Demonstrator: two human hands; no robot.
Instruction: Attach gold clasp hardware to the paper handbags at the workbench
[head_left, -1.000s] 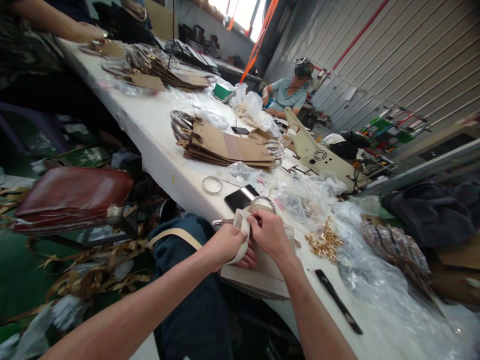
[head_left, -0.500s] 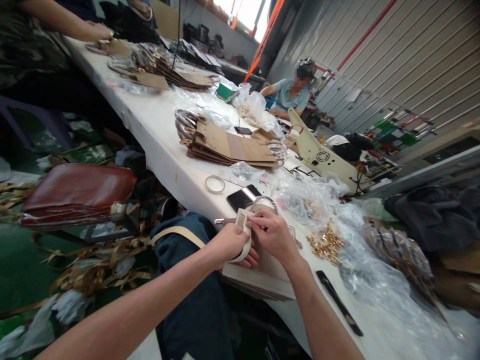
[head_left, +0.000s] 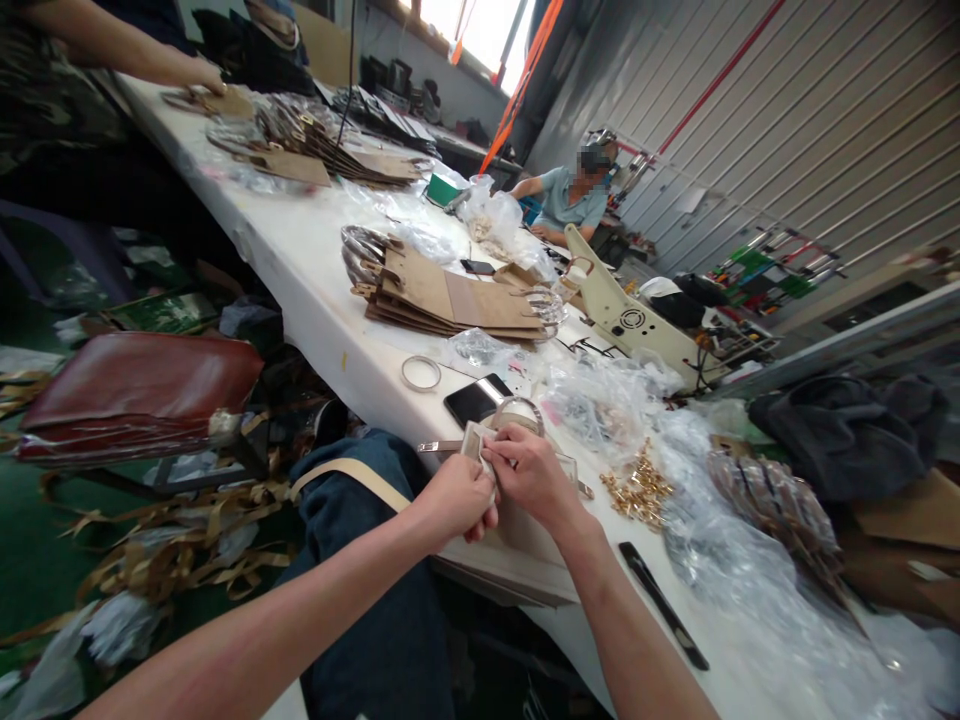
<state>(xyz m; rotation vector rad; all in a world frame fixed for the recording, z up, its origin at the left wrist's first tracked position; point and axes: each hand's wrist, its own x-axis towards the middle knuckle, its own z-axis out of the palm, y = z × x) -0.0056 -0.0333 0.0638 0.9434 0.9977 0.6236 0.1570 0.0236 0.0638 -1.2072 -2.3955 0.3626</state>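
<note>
At the near table edge, my left hand (head_left: pixel 459 497) is closed on a pale frame-like piece (head_left: pixel 474 440), its fingers curled in. The fingertips of my right hand (head_left: pixel 521 462) pinch the same piece from the right side. Under and behind my hands lies a light bag-like item with a round handle (head_left: pixel 525 408) and a strap with a metal end (head_left: pixel 439 446) sticking out to the left. What lies between my fingertips is too small to make out. A black phone (head_left: pixel 477 400) rests just beyond, beside a clear tape ring (head_left: pixel 421 373).
Gold metal pieces (head_left: pixel 639 490) and a black tool (head_left: pixel 664 605) lie to the right, near crumpled plastic (head_left: pixel 742 560). Stacked brown panels (head_left: pixel 457 300) stand farther back, left of a cream machine (head_left: pixel 637 320). Two other people are at the table. A red stool (head_left: pixel 142 385) is at the left.
My left hand's fingers have curled in; the pale strip that hung around them is now mostly hidden. The whole view has shifted slightly.
</note>
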